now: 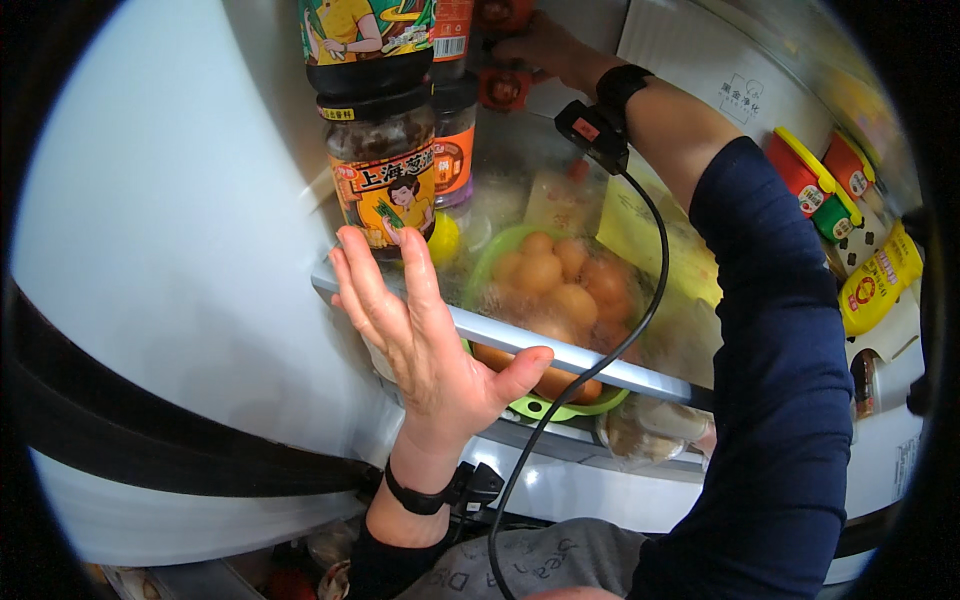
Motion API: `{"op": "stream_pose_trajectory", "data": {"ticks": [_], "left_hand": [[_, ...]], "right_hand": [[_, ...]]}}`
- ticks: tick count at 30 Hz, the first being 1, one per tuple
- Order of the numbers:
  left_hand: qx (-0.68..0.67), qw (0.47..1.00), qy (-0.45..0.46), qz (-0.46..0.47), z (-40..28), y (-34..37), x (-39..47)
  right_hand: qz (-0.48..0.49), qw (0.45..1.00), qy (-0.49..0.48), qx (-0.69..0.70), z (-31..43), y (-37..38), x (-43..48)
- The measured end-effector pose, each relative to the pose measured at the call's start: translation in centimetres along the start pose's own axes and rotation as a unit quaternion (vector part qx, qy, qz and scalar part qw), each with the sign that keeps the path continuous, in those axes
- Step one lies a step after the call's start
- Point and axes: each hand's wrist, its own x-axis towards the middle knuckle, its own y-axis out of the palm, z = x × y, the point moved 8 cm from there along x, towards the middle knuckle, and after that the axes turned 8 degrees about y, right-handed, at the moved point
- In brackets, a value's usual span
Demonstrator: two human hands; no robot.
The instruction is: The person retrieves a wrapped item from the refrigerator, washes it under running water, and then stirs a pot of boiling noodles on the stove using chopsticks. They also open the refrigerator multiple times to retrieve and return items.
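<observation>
My left hand [431, 352] is raised with fingers spread in front of the refrigerator's glass shelf [495, 206]; it holds nothing. Its fingertips overlap the lower edge of a sauce jar [382, 176] with a yellow label, though contact is unclear. Another dark jar [367, 34] with a green label is stacked on top. Deep at the back of the shelf, my right hand [544, 45] reaches among red-labelled items, one a small red packet [504, 88]. Shadow hides its fingertips, so its grip cannot be made out.
Below the glass, a green basket [536, 409] holds several brown eggs [540, 274]. The shelf's metal front edge [525, 345] crosses below my hands. Door racks at right carry lidded tubs [799, 169] and a yellow squeeze bottle [881, 281]. A black cable [649, 322] hangs from my right wrist.
</observation>
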Motion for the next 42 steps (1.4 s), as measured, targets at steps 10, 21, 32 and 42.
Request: {"op": "stream_pose_trajectory", "data": {"ticks": [10,21,32,42], "left_hand": [[-0.002,1.000,0.005,0.013,-0.1,-0.2,0.2],[0.009,1.000,0.005,0.008,-0.3,-0.6,0.5],[0.016,1.000,0.008,0.007,-1.1,-1.1,0.8],[0.014,1.000,0.019,0.008,-1.4,-1.0,0.8]], "right_hand": [[-0.057,0.996,0.007,-0.065,-0.5,-0.7,1.2],[-0.286,0.900,-0.094,-0.314,3.6,-1.7,-0.5],[-0.111,0.987,0.084,-0.085,3.7,-2.1,-1.0],[-0.174,0.972,0.036,-0.155,4.1,-2.6,-0.3]]}}
